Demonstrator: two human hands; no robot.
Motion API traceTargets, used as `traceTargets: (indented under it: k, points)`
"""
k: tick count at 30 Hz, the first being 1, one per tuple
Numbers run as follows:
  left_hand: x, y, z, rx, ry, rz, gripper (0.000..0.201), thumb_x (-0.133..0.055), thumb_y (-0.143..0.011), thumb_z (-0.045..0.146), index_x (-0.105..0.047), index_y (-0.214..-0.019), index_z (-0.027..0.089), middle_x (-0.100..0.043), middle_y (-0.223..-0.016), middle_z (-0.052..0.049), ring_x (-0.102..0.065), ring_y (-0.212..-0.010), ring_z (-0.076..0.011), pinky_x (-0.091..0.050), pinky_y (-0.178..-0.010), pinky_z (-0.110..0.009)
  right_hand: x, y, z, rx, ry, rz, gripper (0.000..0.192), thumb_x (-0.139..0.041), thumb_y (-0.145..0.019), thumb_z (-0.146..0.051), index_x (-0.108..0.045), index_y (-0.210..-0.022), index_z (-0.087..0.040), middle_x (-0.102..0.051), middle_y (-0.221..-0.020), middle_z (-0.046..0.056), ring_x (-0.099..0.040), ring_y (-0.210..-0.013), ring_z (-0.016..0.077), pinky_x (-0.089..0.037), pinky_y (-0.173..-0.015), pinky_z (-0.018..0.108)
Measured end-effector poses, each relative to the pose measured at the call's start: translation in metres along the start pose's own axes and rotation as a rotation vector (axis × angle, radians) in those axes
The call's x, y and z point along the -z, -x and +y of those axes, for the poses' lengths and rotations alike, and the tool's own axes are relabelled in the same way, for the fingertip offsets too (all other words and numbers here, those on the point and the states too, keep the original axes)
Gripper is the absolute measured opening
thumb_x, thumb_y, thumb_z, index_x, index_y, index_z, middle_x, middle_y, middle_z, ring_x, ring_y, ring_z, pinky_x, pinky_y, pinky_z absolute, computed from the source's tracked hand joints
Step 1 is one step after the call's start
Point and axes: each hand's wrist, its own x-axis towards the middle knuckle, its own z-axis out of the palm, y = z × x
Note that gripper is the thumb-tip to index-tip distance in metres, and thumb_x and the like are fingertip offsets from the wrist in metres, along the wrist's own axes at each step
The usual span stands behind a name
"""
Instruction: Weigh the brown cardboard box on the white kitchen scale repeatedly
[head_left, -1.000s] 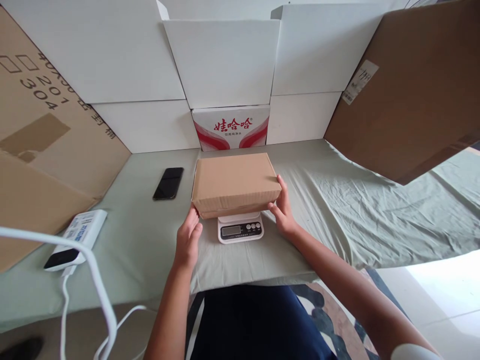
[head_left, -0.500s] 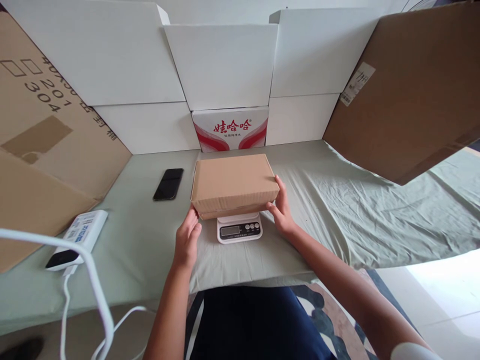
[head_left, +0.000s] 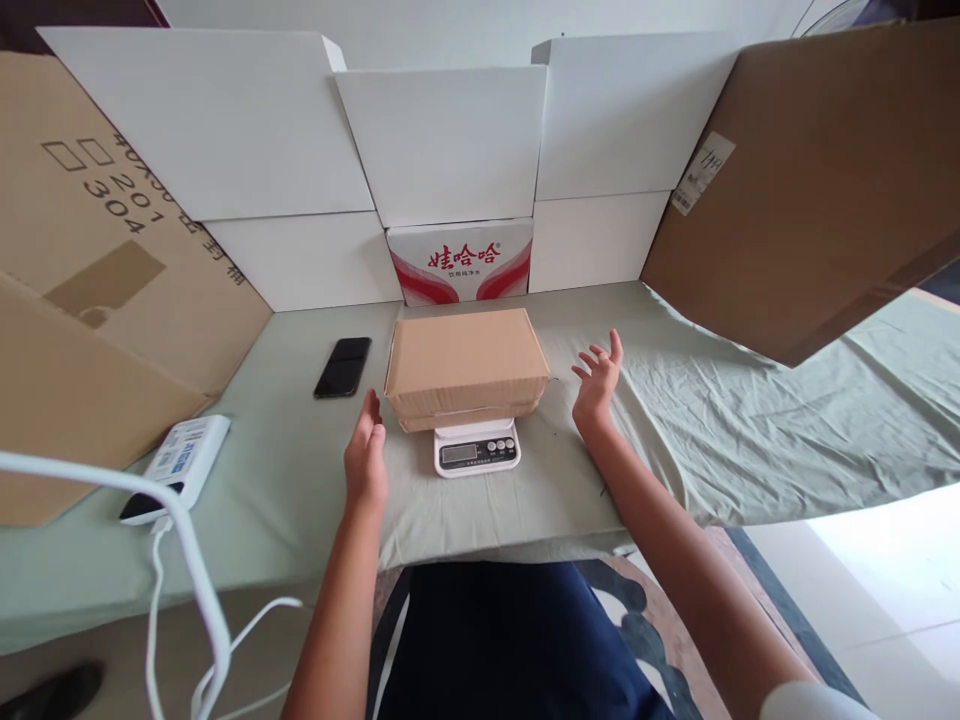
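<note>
Resting on the small white scale [head_left: 477, 447] at the middle of the desk [head_left: 300, 480], the brown cardboard box [head_left: 466, 367] sits free of us. Our left hand [head_left: 366, 458] and right hand [head_left: 598, 380] hover just beside its ends, each grip open, fingers spread, holding nothing. A black phone [head_left: 343, 366] lies to its left.

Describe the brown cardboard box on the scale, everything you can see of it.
The brown cardboard box is a plain, closed, flat rectangular carton of corrugated board with no print showing. It lies level on the small white digital scale, overhanging it on all sides but the front, where the display shows. Neither hand touches it: the left hand and right hand are open, one on each side. A black phone lies to its left.
</note>
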Motion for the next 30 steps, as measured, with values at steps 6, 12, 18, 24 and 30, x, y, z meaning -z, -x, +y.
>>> traceTargets:
  k: [6, 12, 18, 24, 30]
  points:
    - [-0.0038, 0.0043, 0.0015, 0.016, -0.011, -0.084, 0.063, -0.053, -0.102, 0.052, -0.052, -0.159, 0.027, -0.049, -0.168, -0.006, -0.041, -0.158, -0.0279, -0.029, -0.133, -0.045, -0.0032, 0.0061, 0.005, 0.007, 0.029, -0.044, 0.068, -0.046, -0.087, -0.057, -0.047, -0.152, -0.037, -0.053, -0.13, 0.006, -0.062, -0.115, 0.024, -0.053, -0.1, 0.045]
    - [-0.0037, 0.0045, 0.0001, 0.018, -0.04, -0.09, 0.061, -0.051, -0.102, 0.056, -0.056, -0.155, 0.026, -0.053, -0.164, -0.007, -0.046, -0.155, -0.0293, -0.033, -0.131, -0.044, -0.0011, -0.0001, 0.005, -0.042, 0.001, -0.016, 0.065, -0.045, -0.086, -0.053, -0.05, -0.149, -0.037, -0.054, -0.125, 0.005, -0.063, -0.108, 0.0217, -0.055, -0.09, 0.038]
    - [-0.0038, 0.0045, -0.0007, 0.013, -0.036, -0.083, 0.062, -0.05, -0.102, 0.057, -0.056, -0.155, 0.025, -0.053, -0.165, -0.008, -0.047, -0.154, -0.0279, -0.033, -0.131, -0.043, -0.0027, 0.0021, 0.0038, -0.043, -0.008, -0.052, 0.059, -0.048, -0.086, -0.055, -0.056, -0.141, -0.036, -0.055, -0.126, 0.005, -0.063, -0.109, 0.0224, -0.054, -0.089, 0.038]
    - [-0.0025, 0.0046, -0.0021, 0.022, -0.044, -0.083, 0.062, -0.052, -0.101, 0.056, -0.058, -0.154, 0.025, -0.055, -0.163, -0.009, -0.047, -0.154, -0.0302, -0.033, -0.131, -0.047, -0.0053, 0.0047, -0.0009, -0.085, -0.054, -0.047, 0.054, -0.052, -0.083, -0.054, -0.062, -0.132, -0.032, -0.059, -0.125, 0.005, -0.065, -0.107, 0.0218, -0.053, -0.088, 0.037]
    - [-0.0029, 0.0043, -0.0034, 0.037, -0.02, -0.085, 0.063, -0.052, -0.101, 0.057, -0.057, -0.154, 0.024, -0.053, -0.164, -0.01, -0.046, -0.155, -0.0308, -0.03, -0.132, -0.048, -0.0074, 0.0066, -0.0029, -0.109, -0.058, -0.083, 0.05, -0.053, -0.082, -0.057, -0.066, -0.122, -0.028, -0.064, -0.121, 0.006, -0.066, -0.102, 0.0208, -0.051, -0.084, 0.034]
